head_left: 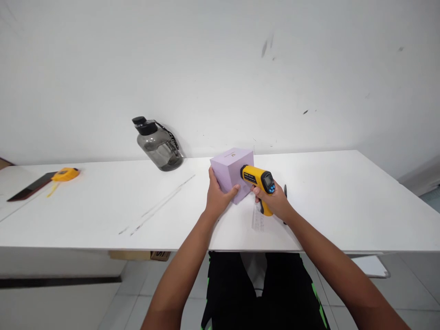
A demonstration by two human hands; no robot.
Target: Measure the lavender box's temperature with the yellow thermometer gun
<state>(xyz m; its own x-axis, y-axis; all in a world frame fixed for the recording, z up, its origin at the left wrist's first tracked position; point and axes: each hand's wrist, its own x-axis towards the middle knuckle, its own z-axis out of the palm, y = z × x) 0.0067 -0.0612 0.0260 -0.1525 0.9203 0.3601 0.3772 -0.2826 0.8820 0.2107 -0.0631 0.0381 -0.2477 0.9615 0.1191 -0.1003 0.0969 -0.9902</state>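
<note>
A pale purple box stands on the white table, one corner turned toward me. My left hand grips its left side, the thumb lying across the lower front face. In my right hand is a yellow and black infrared thermometer, held by its handle. The thermometer's front end is at the box's right face, touching it or very close. Its small screen and blue buttons face back toward me. Under the right hand lies a sheet or patch with handwriting, partly covered. A thin dark object shows behind the right wrist, mostly hidden.
A grey clear water bottle with a black cap stands near the wall, left of the box. Farther left on the table lie a yellow tape measure and a flat dark object. A cardboard box shows below the front edge.
</note>
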